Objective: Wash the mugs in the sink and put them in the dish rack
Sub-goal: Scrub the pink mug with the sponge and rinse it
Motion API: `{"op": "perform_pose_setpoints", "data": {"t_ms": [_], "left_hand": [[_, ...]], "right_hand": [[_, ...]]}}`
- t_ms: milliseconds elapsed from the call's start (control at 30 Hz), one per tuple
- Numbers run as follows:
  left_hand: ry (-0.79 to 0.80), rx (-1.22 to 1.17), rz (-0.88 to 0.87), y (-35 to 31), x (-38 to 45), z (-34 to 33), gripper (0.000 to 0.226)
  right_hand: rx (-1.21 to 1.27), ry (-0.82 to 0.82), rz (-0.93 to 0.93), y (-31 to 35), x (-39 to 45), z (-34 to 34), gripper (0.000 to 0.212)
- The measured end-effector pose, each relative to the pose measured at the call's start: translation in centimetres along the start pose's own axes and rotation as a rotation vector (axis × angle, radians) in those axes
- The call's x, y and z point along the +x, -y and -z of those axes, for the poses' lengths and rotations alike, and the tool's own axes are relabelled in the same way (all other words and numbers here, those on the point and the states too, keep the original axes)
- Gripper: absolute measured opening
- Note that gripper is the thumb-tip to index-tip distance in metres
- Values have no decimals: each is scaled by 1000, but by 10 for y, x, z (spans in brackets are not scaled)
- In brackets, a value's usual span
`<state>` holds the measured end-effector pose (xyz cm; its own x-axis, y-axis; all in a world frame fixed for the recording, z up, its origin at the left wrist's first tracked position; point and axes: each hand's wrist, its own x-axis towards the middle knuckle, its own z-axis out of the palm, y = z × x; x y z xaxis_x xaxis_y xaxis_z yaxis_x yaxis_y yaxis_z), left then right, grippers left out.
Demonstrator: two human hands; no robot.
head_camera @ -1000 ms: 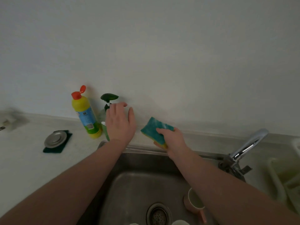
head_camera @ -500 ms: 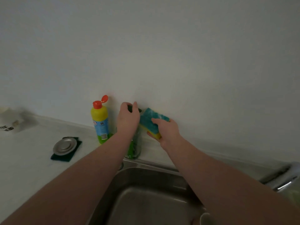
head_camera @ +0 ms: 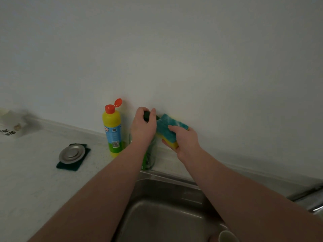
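Plain white wall (head_camera: 192, 58), no tiles visible, dim flat lighting. Pale speckled countertop (head_camera: 31, 180) meets wall at a low upstand (head_camera: 73, 128). Blurred white object with dark print (head_camera: 10, 126) far left on the counter, possibly packaging.

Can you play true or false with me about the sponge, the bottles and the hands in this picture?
1. The right hand holds a teal and yellow sponge. True.
2. The left hand rests on the yellow bottle with the red flip cap. False: it presses the dark pump top of the clear green soap bottle.
3. The yellow bottle's red cap is flipped open. True.
4. The round metal sink stopper lies in the steel sink. False: it sits on a dark green pad on the counter.
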<state>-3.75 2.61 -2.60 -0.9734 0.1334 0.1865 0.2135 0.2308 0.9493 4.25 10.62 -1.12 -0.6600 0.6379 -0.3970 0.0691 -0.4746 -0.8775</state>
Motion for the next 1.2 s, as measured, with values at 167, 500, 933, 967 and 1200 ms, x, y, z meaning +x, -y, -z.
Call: {"op": "perform_pose_setpoints", "data": {"t_ms": [167, 500, 933, 967, 1200], "left_hand": [[12, -20, -5, 3, -2, 3, 21], [11, 103, 10, 2, -2, 9, 56], [-73, 344, 8, -10, -68, 32, 54], [-69, 362, 9, -8, -76, 32, 52], [61, 412, 112, 20, -133, 9, 50]], "right_hand": [[-5, 5, 8, 0, -4, -1, 28], [-33, 29, 14, 0, -13, 12, 17], [-14, 54, -55, -21, -61, 72, 34], [-18, 44, -67, -27, -64, 80, 35], [3, -15, -175, -65, -90, 152, 31]]}}
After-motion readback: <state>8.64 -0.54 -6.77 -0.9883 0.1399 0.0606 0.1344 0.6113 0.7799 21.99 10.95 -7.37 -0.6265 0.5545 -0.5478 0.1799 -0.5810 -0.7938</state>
